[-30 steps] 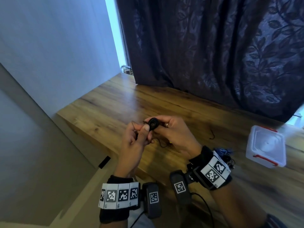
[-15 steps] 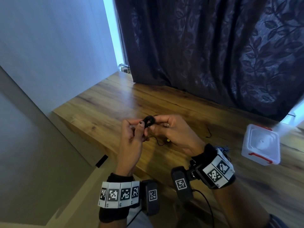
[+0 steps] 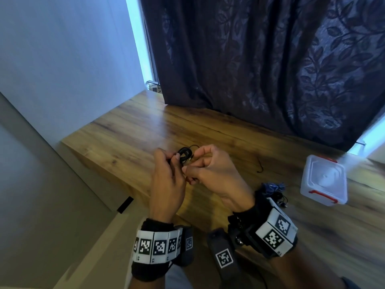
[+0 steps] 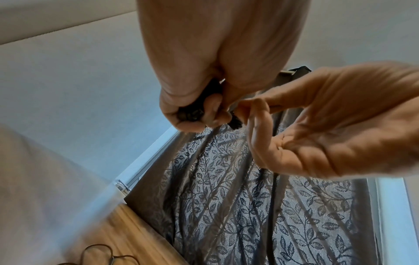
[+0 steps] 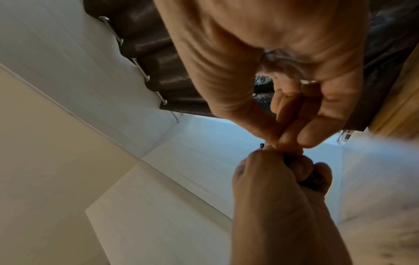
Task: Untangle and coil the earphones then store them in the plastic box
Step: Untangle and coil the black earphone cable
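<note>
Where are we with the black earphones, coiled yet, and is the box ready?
Mostly coiled: the black earphones form a small loop above the table. The left hand pinches the coil while the right hand pinches the cable beside it. Storing is left: the plastic box sits with its lid on, and a blue tangle waits beside it.

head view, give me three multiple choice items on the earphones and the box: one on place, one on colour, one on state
1. Where is the plastic box?
A. on the table, right of both hands
B. on the floor
C. in the left hand

2. What colour are the box's latches?
A. green
B. red
C. yellow

3. What state is the black earphone cable in?
A. spread flat on the table
B. shut inside the box
C. bunched into a small coil held between both hands

Key: A, it sits on the wooden table beyond the right hand; B, red clips show on its lid; C, the left hand and right hand pinch it.
</note>
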Demonstrator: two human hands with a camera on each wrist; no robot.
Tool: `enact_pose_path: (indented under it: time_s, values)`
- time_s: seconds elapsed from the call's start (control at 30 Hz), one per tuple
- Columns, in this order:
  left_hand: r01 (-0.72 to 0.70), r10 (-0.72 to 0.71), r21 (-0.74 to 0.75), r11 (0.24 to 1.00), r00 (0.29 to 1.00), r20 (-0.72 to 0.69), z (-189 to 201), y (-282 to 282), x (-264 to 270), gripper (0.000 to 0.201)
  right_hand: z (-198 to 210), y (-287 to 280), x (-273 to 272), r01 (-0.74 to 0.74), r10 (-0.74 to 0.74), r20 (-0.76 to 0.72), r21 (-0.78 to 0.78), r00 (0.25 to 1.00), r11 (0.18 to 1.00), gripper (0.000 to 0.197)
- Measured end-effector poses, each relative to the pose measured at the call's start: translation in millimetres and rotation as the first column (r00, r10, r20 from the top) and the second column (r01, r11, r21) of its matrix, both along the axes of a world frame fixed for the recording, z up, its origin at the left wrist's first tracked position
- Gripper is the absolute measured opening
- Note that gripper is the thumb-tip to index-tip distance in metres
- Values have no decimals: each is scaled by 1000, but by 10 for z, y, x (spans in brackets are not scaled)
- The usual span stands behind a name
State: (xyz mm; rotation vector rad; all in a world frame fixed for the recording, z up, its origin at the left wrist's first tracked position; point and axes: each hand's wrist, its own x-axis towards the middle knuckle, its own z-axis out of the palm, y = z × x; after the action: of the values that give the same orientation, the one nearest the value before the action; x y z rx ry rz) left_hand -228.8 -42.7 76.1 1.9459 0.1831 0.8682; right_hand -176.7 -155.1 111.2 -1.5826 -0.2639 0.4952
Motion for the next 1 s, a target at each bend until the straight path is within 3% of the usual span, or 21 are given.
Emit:
enact_pose_path:
  time_s: [0.1, 0.2, 0.4, 0.5, 0.77, 1.0]
  values:
    - [4, -4, 7, 1000, 1000, -9, -9, 23, 4, 8, 1, -25, -49, 61, -38, 240, -89, 970, 994, 31]
    - [4, -4, -22, 1000, 1000, -21, -21, 60, 1, 8, -9, -8, -129, 122, -68, 491, -79, 869, 989, 23]
    - [53, -54, -82, 995, 999, -11, 3, 102, -39, 6, -49, 70, -164, 155, -112, 746, 12, 656, 988, 19]
    - [86, -86, -99, 991, 996, 0, -12, 112, -35, 6, -86, 101, -124, 165, -114, 778, 13, 618, 986, 21]
    - [67, -72, -221, 973, 997, -15, -32, 115, -1, 17, -113, 49, -110, 172, -147, 739, 42, 658, 984, 18]
    - [72, -75, -234, 969, 997, -3, 1, 122, -4, 2, -190, 15, -130, 204, -94, 843, -19, 529, 979, 20]
